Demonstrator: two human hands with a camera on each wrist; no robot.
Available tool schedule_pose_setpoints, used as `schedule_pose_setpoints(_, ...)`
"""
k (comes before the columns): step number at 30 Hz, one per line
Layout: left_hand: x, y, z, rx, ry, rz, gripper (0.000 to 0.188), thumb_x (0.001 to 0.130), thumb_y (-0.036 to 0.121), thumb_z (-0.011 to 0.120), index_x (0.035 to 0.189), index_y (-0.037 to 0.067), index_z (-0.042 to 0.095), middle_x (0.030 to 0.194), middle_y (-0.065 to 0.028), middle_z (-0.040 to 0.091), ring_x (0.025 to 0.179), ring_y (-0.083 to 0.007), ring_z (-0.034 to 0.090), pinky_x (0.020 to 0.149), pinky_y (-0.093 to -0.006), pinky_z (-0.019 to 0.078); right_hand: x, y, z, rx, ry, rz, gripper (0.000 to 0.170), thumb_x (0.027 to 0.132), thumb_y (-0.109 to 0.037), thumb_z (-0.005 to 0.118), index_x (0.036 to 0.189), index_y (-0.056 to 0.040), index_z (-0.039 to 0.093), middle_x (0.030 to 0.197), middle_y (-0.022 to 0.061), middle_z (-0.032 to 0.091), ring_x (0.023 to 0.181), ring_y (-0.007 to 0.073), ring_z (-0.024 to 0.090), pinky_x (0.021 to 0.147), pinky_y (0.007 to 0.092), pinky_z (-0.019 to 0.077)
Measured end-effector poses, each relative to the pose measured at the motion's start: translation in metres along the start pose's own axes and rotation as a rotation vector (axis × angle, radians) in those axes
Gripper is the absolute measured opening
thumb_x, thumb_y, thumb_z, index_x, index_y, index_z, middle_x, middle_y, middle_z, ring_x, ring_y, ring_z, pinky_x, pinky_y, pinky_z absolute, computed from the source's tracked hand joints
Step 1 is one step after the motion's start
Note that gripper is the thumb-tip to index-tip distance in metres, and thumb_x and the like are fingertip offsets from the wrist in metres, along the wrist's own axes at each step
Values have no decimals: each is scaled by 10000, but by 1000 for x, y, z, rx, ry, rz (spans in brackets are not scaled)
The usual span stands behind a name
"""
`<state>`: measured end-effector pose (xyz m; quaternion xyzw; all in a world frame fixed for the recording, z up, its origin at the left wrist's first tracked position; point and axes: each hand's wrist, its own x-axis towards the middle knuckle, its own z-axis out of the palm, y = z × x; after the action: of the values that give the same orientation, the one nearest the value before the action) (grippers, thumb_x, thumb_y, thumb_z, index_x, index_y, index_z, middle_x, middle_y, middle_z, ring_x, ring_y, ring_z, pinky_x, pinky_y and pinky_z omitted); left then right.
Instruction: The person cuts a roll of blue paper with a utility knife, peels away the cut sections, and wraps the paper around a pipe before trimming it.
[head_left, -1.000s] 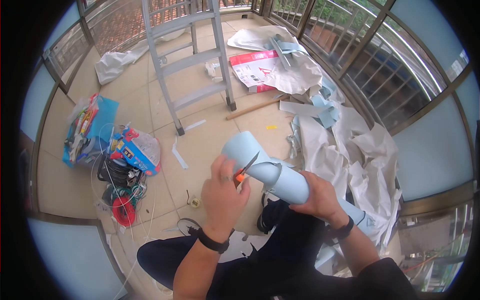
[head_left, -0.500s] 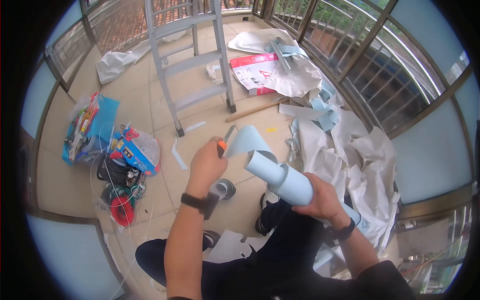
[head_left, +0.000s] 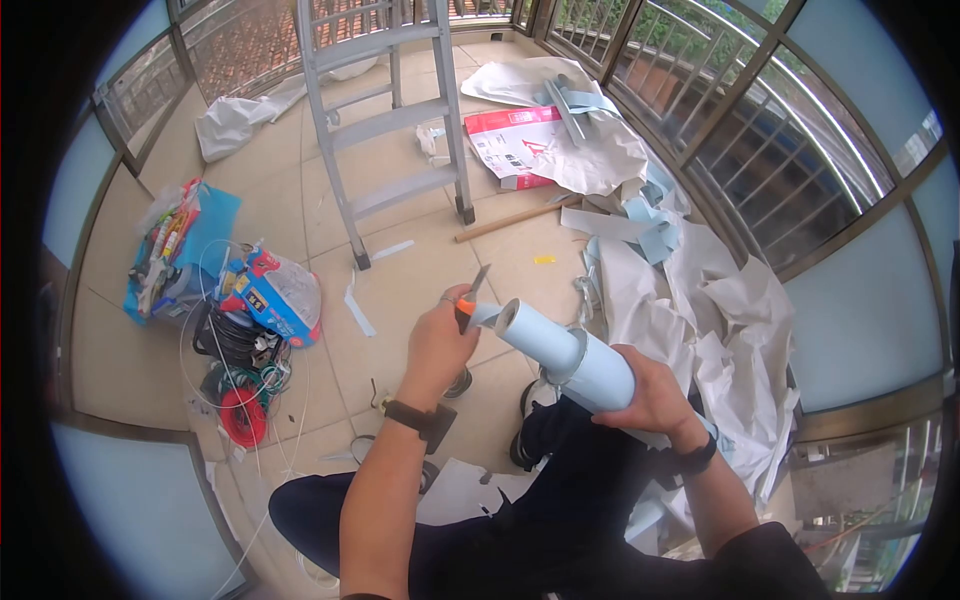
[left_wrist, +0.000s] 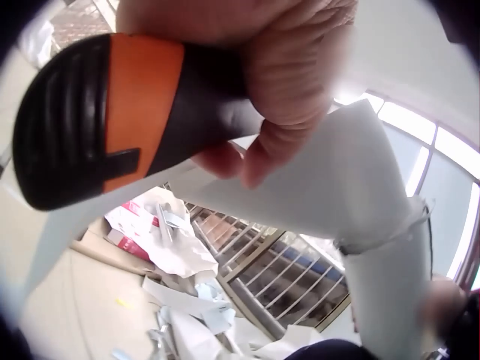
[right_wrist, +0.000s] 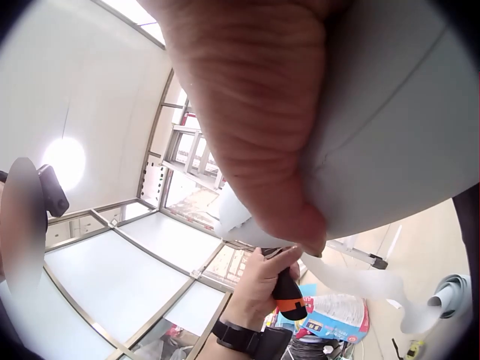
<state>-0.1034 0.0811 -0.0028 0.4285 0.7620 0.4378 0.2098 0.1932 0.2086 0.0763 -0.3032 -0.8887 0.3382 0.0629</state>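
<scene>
My left hand (head_left: 440, 345) grips a knife (head_left: 466, 306) with a black and orange handle, its blade pointing up and away. A light blue strip of sheet (head_left: 485, 314) runs beside those fingers, and in the left wrist view the pale sheet (left_wrist: 300, 180) spreads behind the thumb. My right hand (head_left: 660, 400) holds a roll of light blue sheet (head_left: 590, 375) around its middle. A narrower core sticks out of the roll's near-left end. The right wrist view shows a strip (right_wrist: 360, 281) hanging from the roll, ending in a curl (right_wrist: 454, 296).
A stepladder (head_left: 400, 115) stands ahead. Crumpled white sheeting (head_left: 720, 330) lies along the right side, with a red and white box (head_left: 515, 145) beyond. A wooden stick (head_left: 510, 220) lies on the tiles. Bags (head_left: 285, 295) and a red cable coil (head_left: 243, 420) sit at left.
My left hand with the knife moved left from the roll's loose flap, then back right towards the roll. The sheet stretched out half a second ago now shows as a narrow strip. My right hand stays put.
</scene>
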Motion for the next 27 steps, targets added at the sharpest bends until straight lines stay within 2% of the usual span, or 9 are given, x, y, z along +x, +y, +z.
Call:
schedule_pose_setpoints(3, 2, -14, -4, 85, -38, -136, 482, 831, 32, 704, 1308, 10, 638, 993, -145, 763, 870, -252, 742, 780, -345, 577, 1, 4, -1, -1, -1, 19, 875, 597, -299, 972, 1347, -43, 601, 1177, 190, 722, 1114, 357, 711, 989, 411, 541)
schedule_pose_setpoints(6, -3, -12, -24, 120, -600, -276, 464, 810, 68, 713, 1263, -10, 651, 905, -114, 739, 724, -210, 699, 673, -354, 560, 3, 9, -2, 14, 1, 20, 899, 602, -363, 952, 1376, -89, 586, 1188, 192, 726, 1109, 392, 709, 970, 439, 556)
schedule_pose_setpoints(8, -9, -30, -22, -49, -608, -287, 479, 802, 71, 712, 1270, -2, 649, 940, -117, 736, 657, -171, 646, 628, -333, 540, 3, 8, -4, 61, -11, 82, 878, 606, -293, 969, 1361, -41, 598, 1188, 176, 726, 1137, 326, 707, 1018, 400, 527)
schedule_pose_setpoints(12, -17, 6, -36, -315, -418, -289, 517, 835, 66, 711, 1338, 5, 605, 1075, -57, 691, 698, -133, 620, 622, -284, 532, 8, 7, -6, 62, -40, 100, 884, 606, -292, 968, 1366, -35, 596, 1191, 172, 726, 1136, 316, 707, 1024, 397, 524)
schedule_pose_setpoints(15, -21, 31, -23, -559, 98, -176, 441, 970, 113, 673, 1369, 12, 515, 1074, -72, 691, 766, -151, 621, 653, -321, 539, 11, 8, -9, 74, -73, 104, 888, 605, -298, 966, 1366, -29, 595, 1191, 177, 726, 1132, 314, 707, 1021, 399, 526)
schedule_pose_setpoints(18, -45, 57, -18, -287, 140, 94, 430, 1001, 135, 625, 1384, 17, 470, 1071, -149, 703, 817, -226, 674, 674, -383, 549, 14, 14, -8, 67, -83, 104, 887, 608, -305, 965, 1365, -27, 596, 1181, 176, 725, 1118, 308, 707, 1013, 397, 527)
schedule_pose_setpoints(19, -56, 67, -13, -112, 173, 224, 344, 1009, 141, 609, 1322, 22, 532, 1040, -199, 714, 827, -345, 713, 693, -452, 553, 15, 15, -8, 73, -83, 118, 881, 613, -312, 964, 1362, -26, 598, 1176, 176, 724, 1112, 304, 706, 1007, 396, 527)
schedule_pose_setpoints(22, -77, 79, 7, 126, 59, 319, 287, 992, 158, 644, 1252, 42, 603, 987, -184, 724, 828, -400, 715, 694, -476, 557, 17, 14, -8, 83, -74, 136, 870, 623, -324, 961, 1355, -26, 599, 1168, 177, 721, 1105, 298, 704, 998, 394, 528)
schedule_pose_setpoints(27, -84, 87, 19, 303, -23, 295, 244, 988, 183, 649, 1201, 65, 648, 874, -126, 695, 737, -341, 701, 655, -460, 539, 15, 12, -10, 113, -71, 127, 859, 634, -340, 956, 1349, -24, 599, 1163, 176, 721, 1103, 297, 703, 991, 393, 528)
